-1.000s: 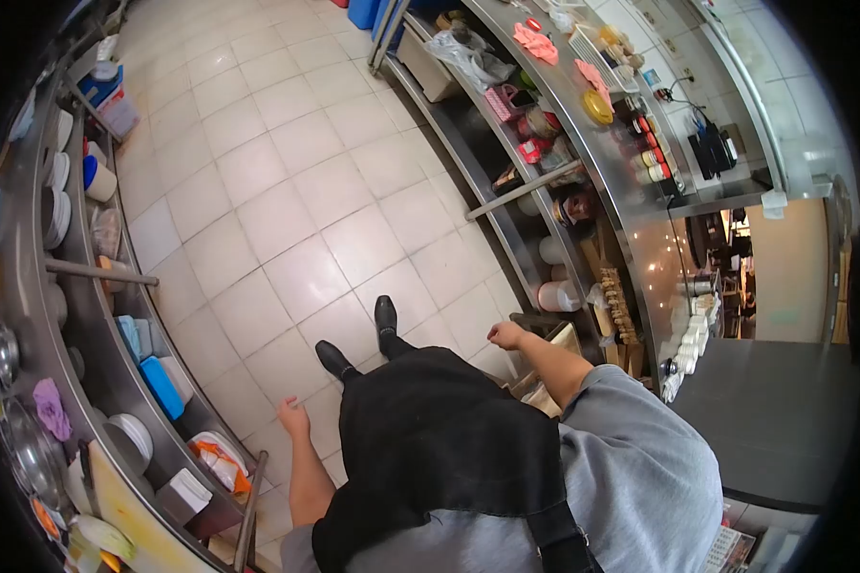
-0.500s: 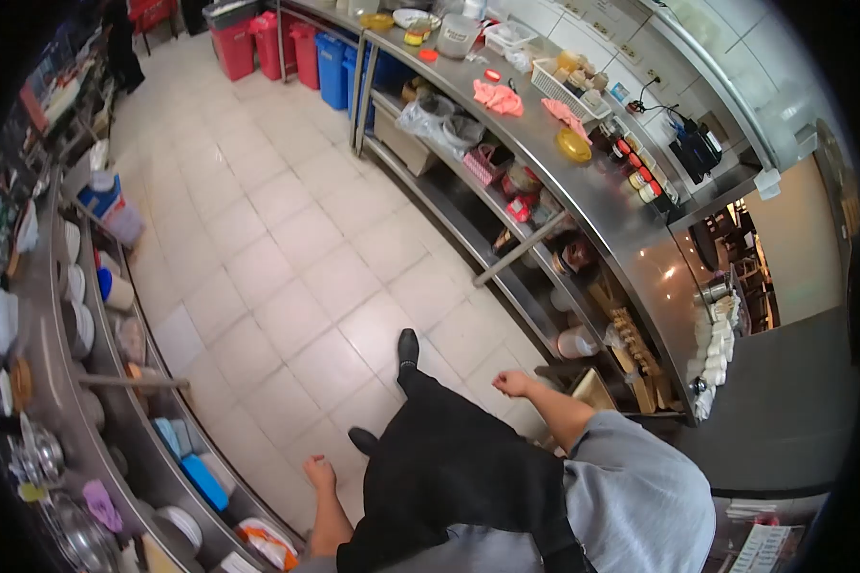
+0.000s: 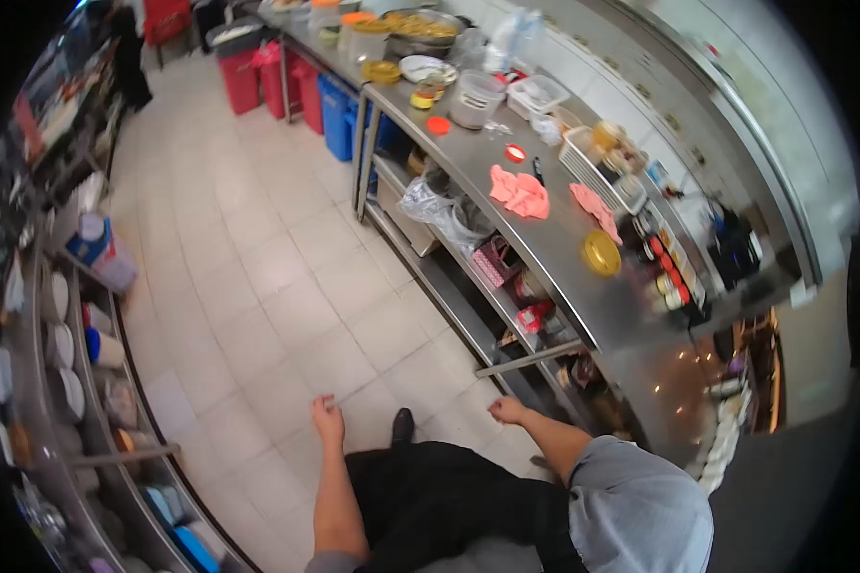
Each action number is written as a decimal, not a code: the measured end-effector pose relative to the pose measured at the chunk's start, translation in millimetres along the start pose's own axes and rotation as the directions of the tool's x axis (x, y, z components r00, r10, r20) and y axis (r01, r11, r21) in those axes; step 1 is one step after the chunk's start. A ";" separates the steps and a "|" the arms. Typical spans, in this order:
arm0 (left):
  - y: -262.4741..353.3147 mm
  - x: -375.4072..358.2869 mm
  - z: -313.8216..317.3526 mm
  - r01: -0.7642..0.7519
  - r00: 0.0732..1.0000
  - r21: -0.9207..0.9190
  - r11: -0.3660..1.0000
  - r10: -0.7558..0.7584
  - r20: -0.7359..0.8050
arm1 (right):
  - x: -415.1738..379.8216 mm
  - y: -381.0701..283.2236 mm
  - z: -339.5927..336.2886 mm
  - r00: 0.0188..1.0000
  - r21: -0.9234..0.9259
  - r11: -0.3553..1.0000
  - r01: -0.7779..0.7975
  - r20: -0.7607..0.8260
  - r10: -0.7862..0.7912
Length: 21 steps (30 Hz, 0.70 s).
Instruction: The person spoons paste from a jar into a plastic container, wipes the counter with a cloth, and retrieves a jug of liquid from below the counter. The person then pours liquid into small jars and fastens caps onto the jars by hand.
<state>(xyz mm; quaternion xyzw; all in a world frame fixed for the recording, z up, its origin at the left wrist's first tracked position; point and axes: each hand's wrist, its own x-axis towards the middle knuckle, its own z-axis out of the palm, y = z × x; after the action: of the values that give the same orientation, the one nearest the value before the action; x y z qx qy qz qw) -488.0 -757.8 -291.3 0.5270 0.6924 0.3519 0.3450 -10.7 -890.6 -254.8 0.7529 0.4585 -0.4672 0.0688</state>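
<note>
My left hand [image 3: 328,417] hangs over the tiled floor with its fingers loosely curled and no object visible in it. On the other side of my black apron [image 3: 440,501], my right hand [image 3: 507,411] is closed in a loose fist, also with nothing showing. Closest to the right hand is the steel counter [image 3: 631,310] with its lower shelves; neither hand touches it. On that counter lie a pink cloth [image 3: 520,192], a second pink cloth [image 3: 594,210] and a yellow dish [image 3: 601,253].
Shelves with stacked plates [image 3: 72,393] run along the left. A pink checked basket [image 3: 494,260] sits under the counter, whose rail [image 3: 530,357] juts into the aisle. Red bins [image 3: 241,81] and a blue bin [image 3: 335,119] stand ahead. A dark-clothed person [image 3: 126,62] is far left.
My view has moved forward along the aisle, and the counter items appear nearer. The left hand has swung forward and up; the right hand is slightly lower in view. Only one shoe shows now.
</note>
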 end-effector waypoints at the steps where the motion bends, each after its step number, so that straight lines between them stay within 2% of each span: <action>1: 29.2 13.1 10.6 0.028 0.999 -0.106 0.994 -0.025 0.026 | 14.4 -18.7 -18.4 1.000 0.171 0.985 0.003 -0.016 0.000; 2: 55.3 23.9 21.3 0.061 0.998 -0.212 0.975 -0.053 0.043 | 26.8 -31.0 -35.8 1.000 0.330 0.944 0.006 -0.027 0.004; 4: 66.8 40.0 55.3 0.054 0.998 -0.359 0.932 -0.046 0.032 | 53.7 -48.3 -67.3 0.999 0.369 0.930 -0.012 0.043 -0.004; 5: 79.0 45.2 62.5 0.126 0.992 -0.360 0.924 -0.107 0.072 | 63.8 -52.4 -74.9 0.997 0.394 0.919 -0.027 0.079 -0.004; 6: 85.9 48.4 69.1 0.106 0.993 -0.335 0.936 -0.084 0.081 | 68.6 -56.6 -82.1 0.995 0.344 0.938 -0.042 0.102 0.007; 8: 80.5 55.3 85.4 0.174 0.982 -0.370 0.913 -0.133 0.134 | 78.9 -68.7 -91.2 0.991 0.267 0.962 -0.061 0.132 0.026; 9: 73.0 65.5 98.7 0.195 0.977 -0.394 0.898 -0.142 0.159 | 90.6 -63.3 -92.8 0.973 0.280 0.948 -0.151 0.213 0.092; 11: 49.1 71.3 125.7 0.237 0.970 -0.358 0.903 -0.195 0.148 | 115.5 -50.7 -88.8 0.952 0.265 0.927 -0.264 0.228 0.206; 15: 3.2 115.7 176.5 0.294 0.956 -0.376 0.879 -0.267 0.123 | 194.9 -59.0 -81.0 0.926 0.186 0.910 -0.370 0.150 0.346; 18: -42.1 151.4 237.4 0.282 0.959 -0.423 0.861 -0.273 0.083 | 300.7 -29.7 -75.3 0.942 0.329 0.886 -0.325 0.033 0.333; 20: -76.1 174.7 293.0 0.259 0.964 -0.461 0.849 -0.259 0.064 | 369.3 -17.8 -81.6 0.930 0.539 0.803 -0.254 -0.091 0.355; 21: -92.0 186.4 319.7 0.236 0.969 -0.474 0.848 -0.243 0.046 | 408.3 1.8 -90.4 0.937 0.558 0.802 -0.212 -0.116 0.329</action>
<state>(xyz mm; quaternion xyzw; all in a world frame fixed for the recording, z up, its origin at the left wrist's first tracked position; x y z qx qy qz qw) -300.0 -555.0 -553.9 0.3329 0.6475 0.4694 0.4995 107.0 -587.9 -518.2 0.8441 0.2008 -0.4808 -0.1268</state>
